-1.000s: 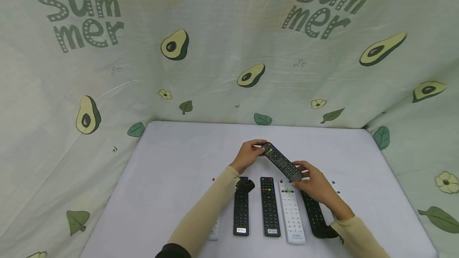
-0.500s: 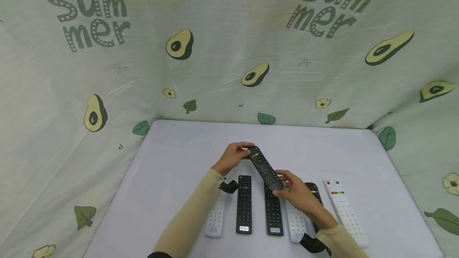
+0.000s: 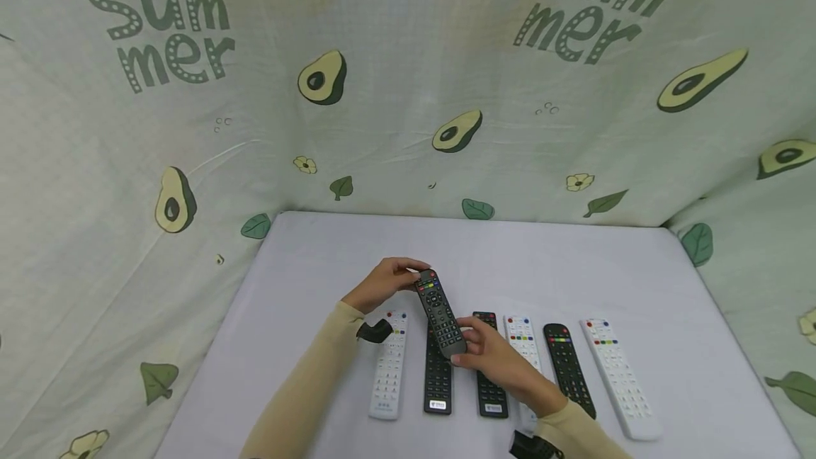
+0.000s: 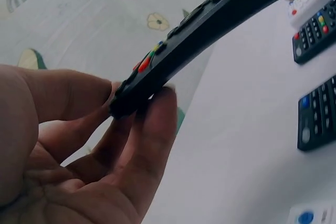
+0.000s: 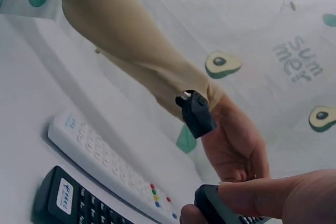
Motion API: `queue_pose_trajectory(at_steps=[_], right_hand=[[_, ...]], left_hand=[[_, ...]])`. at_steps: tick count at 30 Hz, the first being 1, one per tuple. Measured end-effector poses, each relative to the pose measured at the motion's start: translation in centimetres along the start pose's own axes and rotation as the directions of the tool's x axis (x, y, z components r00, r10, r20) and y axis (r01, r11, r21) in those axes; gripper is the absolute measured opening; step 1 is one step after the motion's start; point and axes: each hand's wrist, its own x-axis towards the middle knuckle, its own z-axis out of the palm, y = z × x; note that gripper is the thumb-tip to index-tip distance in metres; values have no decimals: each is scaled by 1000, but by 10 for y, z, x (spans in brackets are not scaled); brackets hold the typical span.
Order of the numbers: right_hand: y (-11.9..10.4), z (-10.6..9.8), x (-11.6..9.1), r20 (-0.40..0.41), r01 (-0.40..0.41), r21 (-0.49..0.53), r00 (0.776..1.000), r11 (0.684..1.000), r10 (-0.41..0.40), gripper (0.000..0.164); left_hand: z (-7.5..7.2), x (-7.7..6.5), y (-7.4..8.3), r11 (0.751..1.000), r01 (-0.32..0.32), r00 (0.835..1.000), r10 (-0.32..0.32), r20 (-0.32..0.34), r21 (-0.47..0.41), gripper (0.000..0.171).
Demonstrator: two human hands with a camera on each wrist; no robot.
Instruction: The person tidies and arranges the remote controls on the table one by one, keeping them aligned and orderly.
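Note:
A dark remote control (image 3: 440,310) is held slantwise above the table between both hands. Its top end, with red and coloured buttons, is pinched by my left hand (image 3: 385,285); the left wrist view shows thumb and fingertips on that end (image 4: 123,103). My right hand (image 3: 500,360) grips the rounded lower end, thumb on top in the right wrist view. Under the held remote lies a black remote (image 3: 438,384), partly covered. A white remote (image 3: 387,374) lies by my left wrist. Another black remote (image 3: 492,399) and a white one (image 3: 521,335) are partly hidden by my right hand.
Further right on the white table (image 3: 357,246) lie a black remote (image 3: 569,370) and a long white remote (image 3: 621,381), side by side. A cloth printed with avocados (image 3: 321,78) hangs behind and at the sides. Each wrist wears a black camera mount (image 3: 375,331).
Both hands have carried the held remote leftward along the row, and it stands steeper in view. The remotes at the right, earlier partly covered by the right arm, show more fully.

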Motion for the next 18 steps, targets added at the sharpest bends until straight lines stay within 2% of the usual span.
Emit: queue_pose_trajectory(at_steps=[4,9,18], right_hand=[[3,11,3,62,5,49,998,999,-8,74],[6,23,7,108,16,63,994,998,-23,76],[7,52,14,161,-19,131,987,991,-2,73]], left_hand=[[-14,-6,-6,1000,16,999,-16,34,11,32],[-28,-13,-14,998,51,996,-53,76,28,33],[-51,-34,-28,995,102,991,-104,87,21,32]])
